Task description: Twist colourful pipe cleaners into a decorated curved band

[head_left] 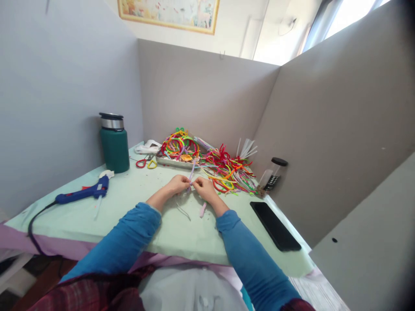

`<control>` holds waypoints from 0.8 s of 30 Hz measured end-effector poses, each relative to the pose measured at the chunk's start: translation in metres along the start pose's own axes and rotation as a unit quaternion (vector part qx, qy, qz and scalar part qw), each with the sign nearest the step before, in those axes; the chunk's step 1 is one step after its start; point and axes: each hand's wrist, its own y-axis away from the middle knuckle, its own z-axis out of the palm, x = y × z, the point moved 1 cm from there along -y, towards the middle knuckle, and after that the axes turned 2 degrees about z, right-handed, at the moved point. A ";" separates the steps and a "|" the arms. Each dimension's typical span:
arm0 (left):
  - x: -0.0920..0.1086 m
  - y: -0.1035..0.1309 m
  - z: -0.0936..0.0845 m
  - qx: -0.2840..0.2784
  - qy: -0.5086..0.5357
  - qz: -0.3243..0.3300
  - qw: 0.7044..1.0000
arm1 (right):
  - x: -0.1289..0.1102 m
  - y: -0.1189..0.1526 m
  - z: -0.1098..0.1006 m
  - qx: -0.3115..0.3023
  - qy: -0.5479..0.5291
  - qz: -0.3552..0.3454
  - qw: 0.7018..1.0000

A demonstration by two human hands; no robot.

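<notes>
Both of my hands meet over the middle of the table. My left hand (177, 185) pinches a light purple pipe cleaner (192, 169), one end of which sticks up past the fingertips. My right hand (204, 188) pinches the same purple piece from the other side, the fingertips of both hands almost touching. Just what shape it has between the fingers is hidden. Below the hands a thin grey strand (183, 211) lies on the cloth. Close to my right wrist lies a small pink piece (203, 210).
A metal tray (175, 163) piled with coloured pipe cleaners stands at the back, with a loose heap (228, 166) to its right. At left are a green bottle (115, 149), a blue glue gun (82, 191) and scissors (151, 164). A black phone (275, 225) lies right, near a clear bottle (272, 176).
</notes>
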 end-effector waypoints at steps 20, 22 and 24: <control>-0.006 -0.003 -0.001 0.012 -0.035 0.029 0.999 | 0.001 0.000 0.000 0.000 0.001 -0.002 1.000; -0.006 -0.004 -0.001 0.014 -0.033 0.030 0.999 | 0.001 0.000 0.000 0.001 0.002 -0.003 1.000; -0.007 -0.004 0.000 0.018 -0.022 0.027 0.999 | 0.001 0.000 0.001 0.000 0.002 -0.002 1.000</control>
